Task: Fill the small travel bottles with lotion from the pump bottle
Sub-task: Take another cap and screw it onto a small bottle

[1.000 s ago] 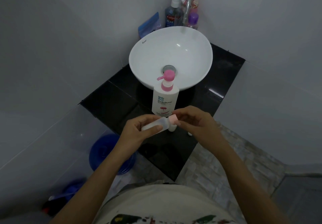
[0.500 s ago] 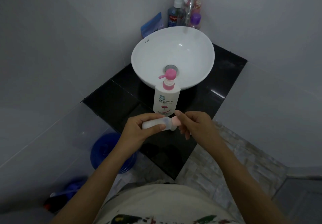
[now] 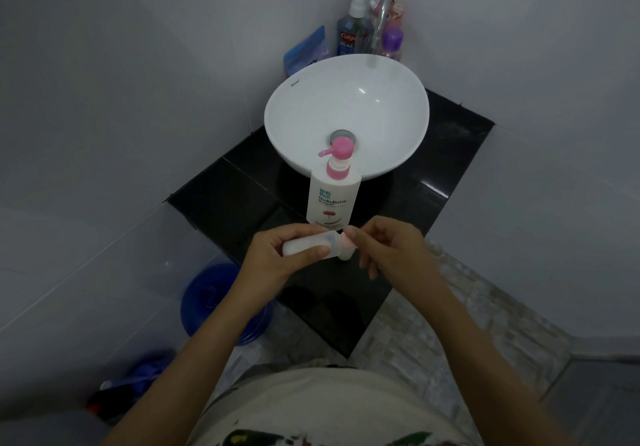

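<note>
A white pump bottle point(image 3: 331, 199) with a pink pump head stands on the black counter point(image 3: 225, 199) in front of the basin. My left hand point(image 3: 273, 255) holds a small translucent travel bottle point(image 3: 308, 246) on its side above the counter's front part. My right hand point(image 3: 384, 246) pinches the bottle's pink cap point(image 3: 347, 241) between thumb and fingertips. A second small white bottle point(image 3: 346, 255) peeks out just below the cap, mostly hidden behind my hands.
A white bowl basin point(image 3: 346, 113) sits on the counter under a chrome tap point(image 3: 382, 12). Mouthwash point(image 3: 349, 35), a purple-capped bottle point(image 3: 392, 41) and a blue pouch point(image 3: 306, 52) stand behind it. A blue bucket point(image 3: 218, 303) is on the floor at the left.
The bottle in my hands has tilted flatter, and my right fingers have shifted around the pink cap. Both hands stay in the same place above the counter.
</note>
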Motion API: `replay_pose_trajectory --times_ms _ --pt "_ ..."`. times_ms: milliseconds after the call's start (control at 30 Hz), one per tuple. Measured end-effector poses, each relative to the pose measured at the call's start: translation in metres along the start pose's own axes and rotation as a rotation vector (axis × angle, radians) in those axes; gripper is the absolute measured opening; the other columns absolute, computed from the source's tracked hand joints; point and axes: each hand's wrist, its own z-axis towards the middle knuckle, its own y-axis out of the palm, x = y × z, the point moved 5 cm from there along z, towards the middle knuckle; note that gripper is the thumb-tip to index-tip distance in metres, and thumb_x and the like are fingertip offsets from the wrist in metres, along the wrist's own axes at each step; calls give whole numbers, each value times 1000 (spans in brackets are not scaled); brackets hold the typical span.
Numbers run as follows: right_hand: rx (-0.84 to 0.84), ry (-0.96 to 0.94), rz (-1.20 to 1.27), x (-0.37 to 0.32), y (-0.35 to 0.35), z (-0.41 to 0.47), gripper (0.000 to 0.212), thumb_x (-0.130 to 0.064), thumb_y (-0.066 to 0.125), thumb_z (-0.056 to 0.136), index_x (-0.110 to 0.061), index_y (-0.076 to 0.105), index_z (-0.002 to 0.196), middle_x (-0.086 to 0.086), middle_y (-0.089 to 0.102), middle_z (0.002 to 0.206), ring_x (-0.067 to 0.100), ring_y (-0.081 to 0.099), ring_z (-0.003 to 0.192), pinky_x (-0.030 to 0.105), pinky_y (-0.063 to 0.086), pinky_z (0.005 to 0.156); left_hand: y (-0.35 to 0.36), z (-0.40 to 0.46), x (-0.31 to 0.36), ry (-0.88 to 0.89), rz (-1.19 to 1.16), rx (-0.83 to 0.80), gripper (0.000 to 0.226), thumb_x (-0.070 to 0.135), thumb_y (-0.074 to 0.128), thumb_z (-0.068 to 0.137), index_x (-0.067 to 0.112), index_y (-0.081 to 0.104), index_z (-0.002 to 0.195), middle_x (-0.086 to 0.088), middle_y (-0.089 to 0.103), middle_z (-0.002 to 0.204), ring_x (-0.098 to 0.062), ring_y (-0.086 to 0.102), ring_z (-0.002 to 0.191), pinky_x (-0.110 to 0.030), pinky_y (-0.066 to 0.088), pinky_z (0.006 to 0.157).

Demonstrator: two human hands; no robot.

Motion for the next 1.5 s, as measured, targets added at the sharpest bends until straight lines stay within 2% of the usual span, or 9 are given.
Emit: replay_pose_trajectory --times_ms 133,267,467,600,733,833,1067,1267,1500 --pt "-9 18 -65 -1 1 1 39 -56 49 84 -20 63 79 0 65 64 1 55 45 14 45 48 1 0 1 -8 -1 -1 35 30 71 71 18 71 105 8 71 106 -7 65 100 -18 54 78" --pt "-145 -103 -58 -2 -1 2 20 -27 64 86 -26 58 105 0 65 90 13 65 73 24 55 66 -2 1 3 -4 -14 25 34 29 71 69 19 72 102 6 73 102 -6 66 98 -17 53 77" --pt "16 21 -56 2 3 1 40 -48 52 87 -14 64 70 -1 61 52 3 51 39 11 41 43 -1 1 1 -24 -10 0 38 29 72 69 16 71 104 3 71 105 -9 66 99 -21 55 78" --pt "3 17 -35 -1 4 0 41 -62 47 78 -24 62 81 -2 64 63 1 55 46 14 44 46 -2 1 2 -23 -4 -6 36 31 72 69 19 71 102 7 72 104 -7 66 98 -21 55 79" --pt "-117 -102 -41 -3 5 0 18 -28 64 85 -29 58 102 1 65 90 15 64 72 24 56 65 -4 1 1 -23 -23 3 35 32 72 68 20 72 101 5 72 105 -10 66 100 -22 55 80" --pt "-82 -63 -1 -1 6 -1 10 -30 62 86 -21 64 90 -1 67 74 7 60 54 15 49 54 -4 1 1 -25 -9 -4 35 31 73 69 19 72 102 5 72 105 -9 66 99 -20 55 77" --pt "15 56 -61 1 9 -2 56 -66 41 79 -15 65 72 4 62 56 5 52 41 15 43 45 -1 -1 3 -15 -33 -34 31 32 73 68 26 72 99 8 72 103 -7 66 98 -17 53 77" --pt "-116 -88 13 -2 6 -3 17 -23 64 86 -27 61 102 3 66 93 17 66 73 28 58 70 -5 -1 2 -24 -50 -18 34 29 73 70 21 73 102 4 72 106 -10 66 100 -20 54 77" --pt "18 30 6 1 10 -6 49 -57 51 79 -10 64 71 -1 60 53 7 51 40 13 43 44 -2 -4 3 -14 -45 -36 29 30 74 69 29 73 99 7 72 105 -8 66 100 -19 54 77"
